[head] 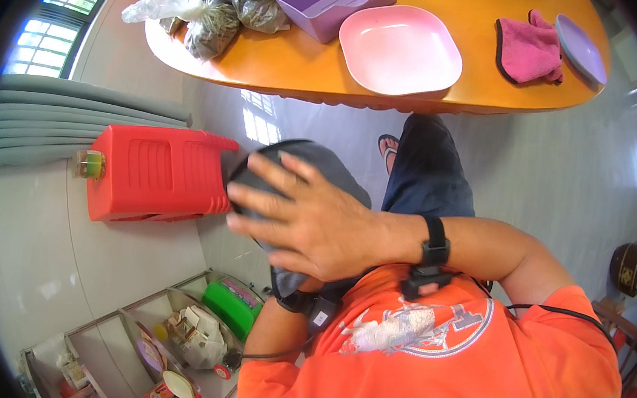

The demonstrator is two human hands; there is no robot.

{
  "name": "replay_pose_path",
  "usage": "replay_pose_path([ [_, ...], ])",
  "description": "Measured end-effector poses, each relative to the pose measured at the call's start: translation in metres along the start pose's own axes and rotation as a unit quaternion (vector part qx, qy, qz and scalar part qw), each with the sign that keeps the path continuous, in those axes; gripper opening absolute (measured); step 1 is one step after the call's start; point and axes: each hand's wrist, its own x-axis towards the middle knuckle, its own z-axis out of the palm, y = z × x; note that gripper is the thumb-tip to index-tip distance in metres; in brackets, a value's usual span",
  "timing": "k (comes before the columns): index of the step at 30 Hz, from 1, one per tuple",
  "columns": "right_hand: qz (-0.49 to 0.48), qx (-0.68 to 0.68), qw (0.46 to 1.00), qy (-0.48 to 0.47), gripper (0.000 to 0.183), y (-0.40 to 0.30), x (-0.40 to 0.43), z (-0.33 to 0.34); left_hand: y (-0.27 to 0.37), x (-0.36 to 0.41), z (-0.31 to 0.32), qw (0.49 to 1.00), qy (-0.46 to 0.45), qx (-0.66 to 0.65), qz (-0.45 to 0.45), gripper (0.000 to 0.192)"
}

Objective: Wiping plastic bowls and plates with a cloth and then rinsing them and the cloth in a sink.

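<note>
My left hand is spread across a dark grey cloth with a black edge, somewhat blurred; its fingers lie over the cloth. Beneath it, my right hand is almost wholly hidden, and only its forearm and a black wrist strap show. Whether it grips the cloth cannot be made out. Beyond both hands, on the orange table, sit a pink tray, a purple open bin, a pink cloth with a dark edge, and a light purple plate.
Knotted clear plastic bags of dark dried material lie at the table's left end. Red plastic stools stand at the left, with a lidded jar on them. An open shelf unit at lower left holds a green box. Cables run from the wrist straps.
</note>
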Motion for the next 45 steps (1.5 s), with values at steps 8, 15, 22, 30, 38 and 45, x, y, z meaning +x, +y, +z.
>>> replay_pose_path([
  [8,0.203,0.19,0.958,0.074,0.078,-0.002,-0.021,0.039,0.014,0.004,0.003,0.994,0.063,0.075,0.042,0.036],
  [15,0.031,0.087,0.991,0.095,0.084,-0.005,-0.015,0.018,0.016,0.005,0.022,0.985,0.09,0.122,0.086,0.036],
  [22,-0.029,0.009,0.999,0.045,0.07,-0.01,0.012,-0.014,0.006,0.003,0.041,0.976,0.078,0.188,0.072,0.036],
  [30,0.097,0.11,0.989,0.037,0.096,0.008,-0.032,0.004,-0.006,0.003,0.048,0.967,0.062,0.241,0.058,0.037],
  [38,0.225,0.219,0.949,-0.027,0.068,0.006,-0.074,-0.014,-0.017,0.028,-0.003,0.907,0.11,0.374,0.159,0.03],
  [45,0.374,0.188,0.9,0.121,0.031,0.0,-0.156,-0.071,-0.036,0.03,0.103,0.802,0.046,0.579,0.14,0.017],
])
